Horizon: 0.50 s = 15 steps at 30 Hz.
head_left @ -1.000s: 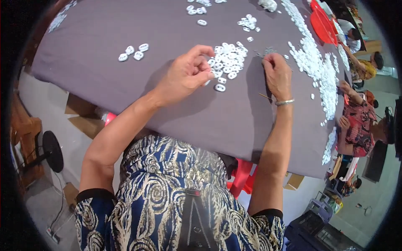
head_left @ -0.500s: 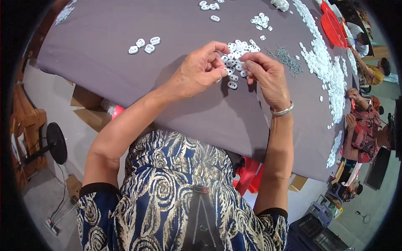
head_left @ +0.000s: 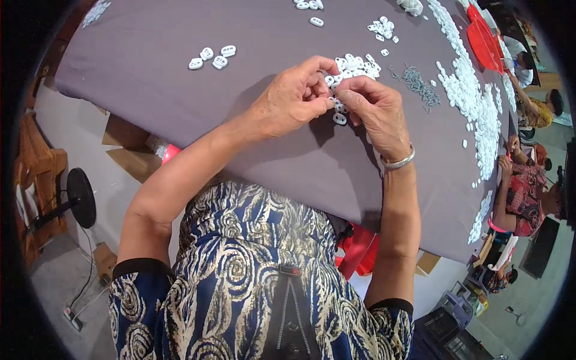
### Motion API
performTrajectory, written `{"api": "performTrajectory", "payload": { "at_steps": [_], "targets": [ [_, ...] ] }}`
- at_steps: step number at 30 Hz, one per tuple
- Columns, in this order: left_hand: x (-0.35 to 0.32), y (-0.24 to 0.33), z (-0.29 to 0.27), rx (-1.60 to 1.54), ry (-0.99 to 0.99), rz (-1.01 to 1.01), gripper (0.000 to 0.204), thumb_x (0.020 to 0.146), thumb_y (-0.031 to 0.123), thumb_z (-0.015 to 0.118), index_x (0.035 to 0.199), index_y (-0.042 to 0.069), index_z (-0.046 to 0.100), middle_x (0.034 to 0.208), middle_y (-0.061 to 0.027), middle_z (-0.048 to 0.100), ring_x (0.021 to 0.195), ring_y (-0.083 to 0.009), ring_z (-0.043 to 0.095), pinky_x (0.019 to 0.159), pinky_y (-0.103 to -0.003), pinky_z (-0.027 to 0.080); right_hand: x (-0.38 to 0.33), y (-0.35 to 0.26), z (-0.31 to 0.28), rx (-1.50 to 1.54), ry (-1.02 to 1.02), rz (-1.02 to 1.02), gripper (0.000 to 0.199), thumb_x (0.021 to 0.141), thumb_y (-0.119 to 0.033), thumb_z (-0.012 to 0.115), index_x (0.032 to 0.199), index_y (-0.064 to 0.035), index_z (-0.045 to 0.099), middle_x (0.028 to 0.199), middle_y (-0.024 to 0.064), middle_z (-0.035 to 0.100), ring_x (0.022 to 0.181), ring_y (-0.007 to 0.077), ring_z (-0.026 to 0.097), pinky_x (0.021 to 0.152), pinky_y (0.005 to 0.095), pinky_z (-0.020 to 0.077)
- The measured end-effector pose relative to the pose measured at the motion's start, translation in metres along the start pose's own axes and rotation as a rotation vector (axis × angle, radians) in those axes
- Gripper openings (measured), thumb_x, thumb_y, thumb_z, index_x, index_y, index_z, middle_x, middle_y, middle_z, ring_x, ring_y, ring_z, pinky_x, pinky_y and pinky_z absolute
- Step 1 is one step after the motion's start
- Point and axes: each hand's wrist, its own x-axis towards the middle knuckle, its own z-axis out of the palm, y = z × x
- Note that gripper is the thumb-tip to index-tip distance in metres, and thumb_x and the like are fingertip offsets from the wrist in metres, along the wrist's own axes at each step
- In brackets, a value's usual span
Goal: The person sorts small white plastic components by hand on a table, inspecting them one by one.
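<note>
Over the near part of a grey cloth-covered table (head_left: 270,162), my two hands face each other. The curled fingers of my left hand (head_left: 300,93) are closed, and what they hold is too small to make out. My right hand (head_left: 377,111) is pinched close beside the left fingertips; any piece in it is hidden. Beneath and behind the hands lies a pile of small white oval plastic pieces with holes (head_left: 358,65). One white piece (head_left: 339,119) sits just below the fingertips. A heap of small grey springs (head_left: 420,87) lies right of the pile.
Several white pieces (head_left: 220,62) form a group to the left. A long spread of white pieces (head_left: 477,114) runs down the right side, with a red basket (head_left: 485,41) beyond. Other people (head_left: 528,192) sit along the far right edge. A black fan (head_left: 81,198) stands at left.
My right hand has moved left, bringing its fingertips close to those of my left hand. The view has shifted slightly, so the table's things appear a little farther right.
</note>
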Motion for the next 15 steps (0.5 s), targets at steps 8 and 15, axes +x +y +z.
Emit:
{"api": "performTrajectory", "payload": {
  "at_steps": [8,15],
  "targets": [
    [0.0012,-0.0007,-0.0001,-0.006,-0.011,-0.009,0.039,0.088,-0.002,0.058,0.125,0.006,0.048,0.079,0.0034,0.048,0.07,-0.004,0.048,0.063,-0.02,0.041,-0.0012,-0.0028,0.001,-0.054,0.02,0.015,0.015,0.09,-0.016,0.066,0.09,-0.0018,0.069,0.069,-0.0049,0.055,0.057,0.0027,0.045,0.05,0.0173,0.0353],
    [0.0011,-0.0029,-0.0004,-0.004,-0.01,0.001,0.04,0.088,-0.002,0.058,0.126,0.006,0.048,0.079,0.0035,0.047,0.071,-0.0042,0.048,0.064,-0.02,0.042,0.0001,-0.0011,0.0014,-0.059,0.014,0.013,0.015,0.09,-0.017,0.066,0.09,-0.0024,0.068,0.069,-0.005,0.055,0.057,0.0024,0.044,0.05,0.0173,0.0354]
  ]
}}
